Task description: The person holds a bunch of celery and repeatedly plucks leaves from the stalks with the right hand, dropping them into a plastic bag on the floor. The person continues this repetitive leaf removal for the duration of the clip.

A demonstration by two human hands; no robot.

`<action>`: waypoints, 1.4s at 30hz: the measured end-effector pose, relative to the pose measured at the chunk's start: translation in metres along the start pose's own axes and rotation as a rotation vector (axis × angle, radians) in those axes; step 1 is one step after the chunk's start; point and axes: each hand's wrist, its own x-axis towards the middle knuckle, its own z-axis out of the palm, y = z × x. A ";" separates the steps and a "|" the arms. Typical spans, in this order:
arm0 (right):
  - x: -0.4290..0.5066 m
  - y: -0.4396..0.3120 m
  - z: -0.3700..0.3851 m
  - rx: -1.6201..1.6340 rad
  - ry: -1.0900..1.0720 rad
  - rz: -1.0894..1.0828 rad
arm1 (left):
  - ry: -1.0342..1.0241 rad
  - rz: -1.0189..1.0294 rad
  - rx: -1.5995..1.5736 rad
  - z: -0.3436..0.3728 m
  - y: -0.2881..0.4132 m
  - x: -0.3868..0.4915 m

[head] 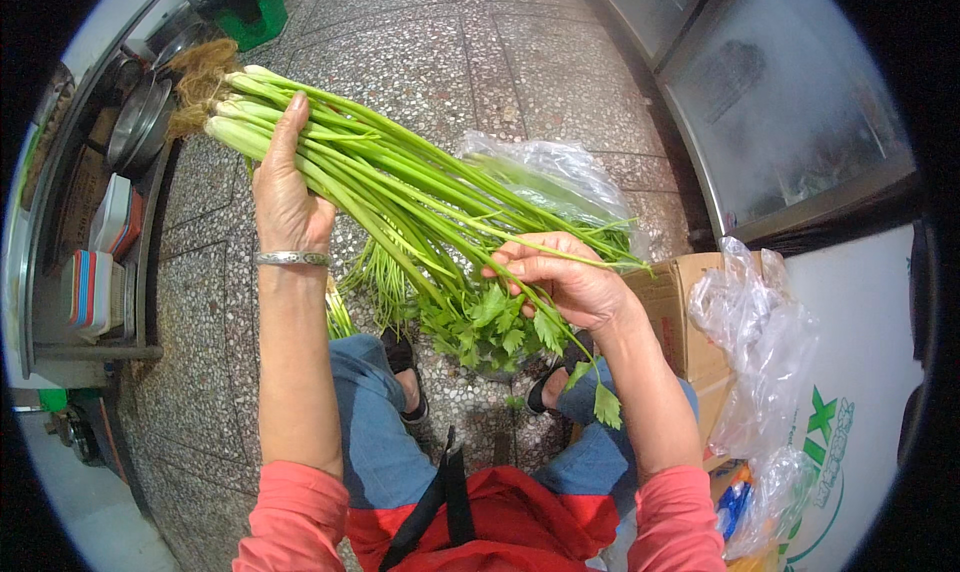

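Note:
A bunch of green celery (375, 163) with long thin stalks slants across the view, its brown roots (202, 80) at the upper left. My left hand (289, 185) grips it just below the pale root ends, the thumb lying over the stalks. Near the leafy end, my right hand (566, 279) pinches a thin stalk between thumb and fingers; its leaf (606, 407) hangs down below the hand. Celery leaves (487, 324) spread beneath the stalks, above my feet. Whether they all belong to the held bunch is hard to tell.
Behind the celery, a clear plastic bag (555, 170) with greens lies on the terrazzo floor (390, 39). At right stands a cardboard box (682, 302) with crumpled plastic bags (757, 347). A metal shelf (142, 302) holding baskets (97, 294) and pans (139, 118) stands left. Further back is a green bin (259, 20).

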 end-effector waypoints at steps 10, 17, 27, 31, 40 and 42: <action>0.001 0.003 -0.006 -0.044 -0.054 0.075 | 0.014 -0.021 -0.028 0.001 0.002 0.000; -0.005 -0.001 -0.002 -0.149 -0.058 0.042 | 0.010 -0.041 -0.030 0.001 0.004 0.000; -0.001 0.005 -0.001 -0.136 0.017 -0.025 | 0.046 -0.038 -0.006 -0.001 0.002 0.002; -0.005 0.001 0.001 -0.016 0.112 -0.068 | 0.053 -0.011 -0.031 -0.005 0.002 0.006; 0.001 0.006 0.006 -0.233 0.070 0.036 | 0.062 -0.029 -0.020 -0.001 0.002 0.003; 0.000 0.007 0.006 -0.268 0.072 -0.051 | 0.059 -0.025 -0.019 -0.001 0.002 0.003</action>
